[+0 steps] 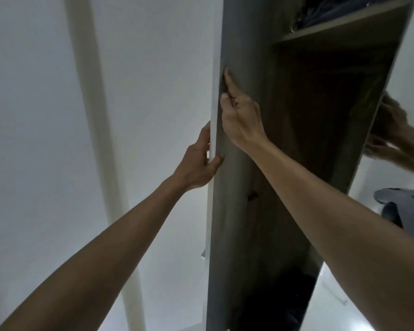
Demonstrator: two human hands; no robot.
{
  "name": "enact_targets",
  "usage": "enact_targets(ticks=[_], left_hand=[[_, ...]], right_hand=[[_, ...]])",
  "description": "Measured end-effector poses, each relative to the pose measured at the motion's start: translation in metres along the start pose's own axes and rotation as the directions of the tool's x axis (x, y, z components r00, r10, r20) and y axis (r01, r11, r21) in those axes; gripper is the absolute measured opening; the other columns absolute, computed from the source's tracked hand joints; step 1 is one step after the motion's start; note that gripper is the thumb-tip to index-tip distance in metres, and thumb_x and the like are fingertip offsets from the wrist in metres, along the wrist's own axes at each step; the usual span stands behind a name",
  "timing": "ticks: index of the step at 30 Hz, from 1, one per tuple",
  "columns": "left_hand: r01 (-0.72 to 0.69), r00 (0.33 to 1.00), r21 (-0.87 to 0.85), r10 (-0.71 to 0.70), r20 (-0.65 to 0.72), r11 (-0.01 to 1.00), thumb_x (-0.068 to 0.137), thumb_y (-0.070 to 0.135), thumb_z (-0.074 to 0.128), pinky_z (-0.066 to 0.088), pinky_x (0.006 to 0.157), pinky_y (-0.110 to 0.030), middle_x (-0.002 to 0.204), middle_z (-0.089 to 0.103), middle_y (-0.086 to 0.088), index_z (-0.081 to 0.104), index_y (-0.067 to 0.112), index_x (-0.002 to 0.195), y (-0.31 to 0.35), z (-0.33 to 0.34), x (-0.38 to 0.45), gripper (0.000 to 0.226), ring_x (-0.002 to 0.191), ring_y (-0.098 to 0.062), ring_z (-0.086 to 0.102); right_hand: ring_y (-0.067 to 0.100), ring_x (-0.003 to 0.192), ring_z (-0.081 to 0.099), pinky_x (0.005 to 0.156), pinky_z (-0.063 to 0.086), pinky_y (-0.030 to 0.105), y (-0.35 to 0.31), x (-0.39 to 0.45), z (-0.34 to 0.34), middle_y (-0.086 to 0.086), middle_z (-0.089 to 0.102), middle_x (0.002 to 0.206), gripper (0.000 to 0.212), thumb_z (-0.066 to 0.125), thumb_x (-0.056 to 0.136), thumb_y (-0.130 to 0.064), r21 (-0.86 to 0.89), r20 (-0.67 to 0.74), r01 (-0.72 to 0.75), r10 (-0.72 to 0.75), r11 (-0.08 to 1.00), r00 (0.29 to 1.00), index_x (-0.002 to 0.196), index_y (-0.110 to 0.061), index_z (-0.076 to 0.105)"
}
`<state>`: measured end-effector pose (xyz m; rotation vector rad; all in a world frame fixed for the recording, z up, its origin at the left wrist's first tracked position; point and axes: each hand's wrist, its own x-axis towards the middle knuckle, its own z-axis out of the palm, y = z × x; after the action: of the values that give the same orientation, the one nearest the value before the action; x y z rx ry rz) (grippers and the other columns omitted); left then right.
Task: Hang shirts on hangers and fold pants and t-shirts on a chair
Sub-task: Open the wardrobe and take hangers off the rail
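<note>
Left hand (198,161): grips the white front edge of the tall grey wood-grain wardrobe door (239,211), thumb on the grey inner face, fingers wrapped round behind the edge.
Right hand (239,115): just above the left hand on the same door, forefinger stretched straight up along the inner face beside the edge, the other fingers curled in; whether they pinch anything I cannot tell.
Small dark fitting (252,195): on the door's inner face, below both hands.
Wardrobe interior (320,115): dark brown, to the right of the door; no hanging clothes can be made out in the shadow.
Light wooden shelf (339,25): high inside, up and right of the door, carrying a pile of folded dark blue garments (332,13).
Mirrored panel (404,130): at the far right of the door, reflecting both hands.
Grey-blue garment (402,211): lies crumpled well right of the door, low in the reflection.
White wall (46,115): left of the door.
</note>
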<state>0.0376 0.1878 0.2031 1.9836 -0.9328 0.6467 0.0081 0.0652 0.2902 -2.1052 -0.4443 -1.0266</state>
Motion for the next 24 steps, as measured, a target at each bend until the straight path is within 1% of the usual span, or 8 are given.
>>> enact_targets(ticks=[3, 6, 10, 14, 16, 18, 22, 24], left_hand=[[0.016, 0.998, 0.013, -0.016, -0.058, 1.000, 0.096, 0.020, 0.063, 0.047, 0.107, -0.034, 0.152, 0.040, 0.001, 0.017, 0.017, 0.155, -0.016, -0.028, 0.014, 0.075, 0.130, -0.019, 0.051], [0.074, 0.995, 0.007, -0.073, -0.073, 0.997, 0.094, 0.026, 0.066, 0.048, 0.106, -0.039, 0.143, 0.045, 0.007, 0.024, 0.020, 0.151, -0.049, -0.054, 0.025, 0.071, 0.125, -0.013, 0.051], [0.185, 0.977, -0.044, -0.189, -0.102, 0.982, 0.088, 0.022, 0.072, 0.052, 0.100, -0.046, 0.136, 0.052, 0.006, 0.028, 0.023, 0.147, -0.085, -0.081, 0.036, 0.073, 0.121, -0.019, 0.055], [0.234, 0.969, 0.009, -0.232, -0.089, 0.972, 0.086, 0.013, 0.075, 0.051, 0.101, -0.040, 0.143, 0.052, -0.005, 0.007, 0.024, 0.155, -0.123, -0.104, 0.051, 0.097, 0.122, -0.028, 0.057], [0.191, 0.978, 0.079, -0.184, -0.094, 0.978, 0.081, 0.018, 0.080, 0.045, 0.108, -0.041, 0.156, 0.038, -0.009, -0.011, 0.021, 0.156, -0.137, -0.107, 0.057, 0.117, 0.133, -0.030, 0.049], [0.096, 0.992, 0.189, -0.078, -0.099, 0.977, 0.075, 0.021, 0.085, 0.036, 0.113, -0.042, 0.165, 0.011, -0.008, -0.019, 0.019, 0.155, -0.154, -0.110, 0.066, 0.131, 0.143, -0.029, 0.034], [0.174, 0.985, 0.346, -0.162, -0.065, 0.922, 0.071, 0.011, 0.088, 0.049, 0.099, -0.043, 0.164, -0.002, -0.011, -0.027, 0.043, 0.148, -0.167, -0.113, 0.078, 0.143, 0.130, -0.040, 0.048], [0.193, 0.981, 0.375, -0.187, -0.053, 0.907, 0.069, 0.010, 0.089, 0.048, 0.101, -0.043, 0.164, -0.008, -0.010, -0.029, 0.047, 0.145, -0.172, -0.114, 0.083, 0.146, 0.132, -0.041, 0.047]], right_hand=[[0.018, 0.152, 0.022, 0.122, 0.018, 0.037, -0.002, 0.021, 0.029, -0.005, 0.017, 0.167, 0.052, 0.032, 0.109, -0.024, -0.066, 0.036, 0.047, -0.045, 0.997, 0.998, 0.159, -0.028, 0.019], [0.019, 0.154, 0.015, 0.124, 0.016, 0.039, 0.001, 0.042, 0.058, -0.003, 0.011, 0.168, 0.054, 0.032, 0.109, -0.024, -0.129, 0.095, 0.078, -0.066, 0.989, 0.993, 0.159, -0.031, 0.014], [0.018, 0.155, 0.006, 0.126, 0.011, 0.038, 0.012, 0.071, 0.091, 0.001, 0.005, 0.169, 0.057, 0.031, 0.108, -0.022, -0.232, 0.183, 0.082, -0.039, 0.969, 0.982, 0.160, -0.031, 0.010], [0.021, 0.155, 0.002, 0.124, 0.011, 0.039, 0.019, 0.091, 0.129, -0.003, -0.005, 0.169, 0.058, 0.028, 0.109, -0.024, -0.292, 0.213, 0.016, 0.049, 0.956, 0.976, 0.160, -0.035, 0.004], [0.019, 0.155, -0.003, 0.123, 0.012, 0.039, 0.022, 0.097, 0.145, -0.006, -0.011, 0.168, 0.060, 0.028, 0.108, -0.023, -0.311, 0.203, 0.003, 0.063, 0.950, 0.977, 0.159, -0.038, -0.001], [0.018, 0.154, -0.009, 0.122, 0.014, 0.039, 0.024, 0.105, 0.161, -0.008, -0.015, 0.167, 0.062, 0.028, 0.108, -0.024, -0.335, 0.187, -0.002, 0.068, 0.942, 0.980, 0.158, -0.039, -0.004], [0.019, 0.153, -0.017, 0.122, 0.023, 0.048, 0.034, 0.124, 0.181, -0.008, -0.021, 0.166, 0.067, 0.032, 0.107, -0.026, -0.391, 0.156, 0.002, 0.064, 0.920, 0.986, 0.157, -0.040, -0.010], [0.019, 0.153, -0.020, 0.120, 0.026, 0.054, 0.041, 0.132, 0.185, -0.008, -0.024, 0.165, 0.069, 0.032, 0.107, -0.027, -0.411, 0.157, -0.002, 0.073, 0.912, 0.985, 0.156, -0.041, -0.013]])
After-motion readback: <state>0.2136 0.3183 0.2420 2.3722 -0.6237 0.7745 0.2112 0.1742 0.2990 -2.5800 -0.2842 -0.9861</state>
